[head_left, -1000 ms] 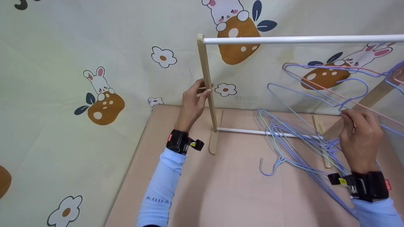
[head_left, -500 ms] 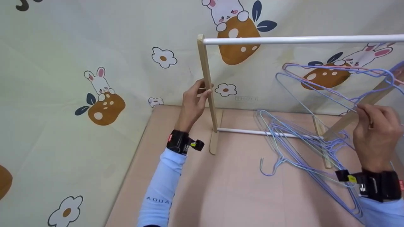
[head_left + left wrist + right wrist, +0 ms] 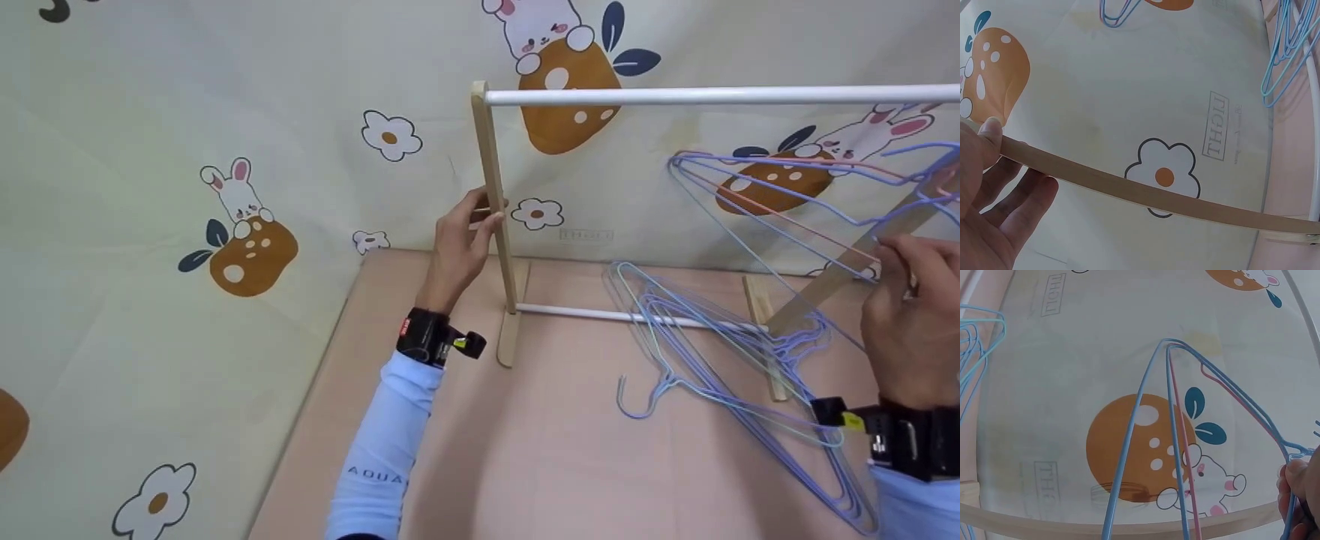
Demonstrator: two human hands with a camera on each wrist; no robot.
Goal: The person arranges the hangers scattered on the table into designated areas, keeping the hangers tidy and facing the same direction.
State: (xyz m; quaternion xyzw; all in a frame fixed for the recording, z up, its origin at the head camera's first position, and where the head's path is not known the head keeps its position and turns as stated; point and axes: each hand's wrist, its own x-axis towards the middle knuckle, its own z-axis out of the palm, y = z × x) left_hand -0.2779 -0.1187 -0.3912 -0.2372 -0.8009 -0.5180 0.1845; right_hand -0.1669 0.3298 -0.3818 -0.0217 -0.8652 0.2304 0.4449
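Note:
My left hand (image 3: 459, 244) holds the wooden upright (image 3: 489, 154) at the left end of a small clothes rack, thumb and fingers on either side of it, as the left wrist view also shows. On the far right, my right hand (image 3: 919, 322) pinches a blue wire hanger (image 3: 855, 223) near its neck, the hook pointing up. Its corner lies up against those of another blue hanger and a pink hanger (image 3: 1192, 495) by the rack's other upright (image 3: 817, 289). Where those hangers' hooks sit is out of the head view.
A white rail (image 3: 712, 95) runs across the rack's top, a thinner white bar (image 3: 577, 311) low down. Several blue and green hangers (image 3: 720, 375) lie in a tangled pile over the low bar on the pink surface (image 3: 585, 465). A printed sheet (image 3: 300, 112) covers the wall behind.
My right hand has moved rightward with the blue hanger, whose corner has risen to meet the other hangers. The left hand has stayed on the upright.

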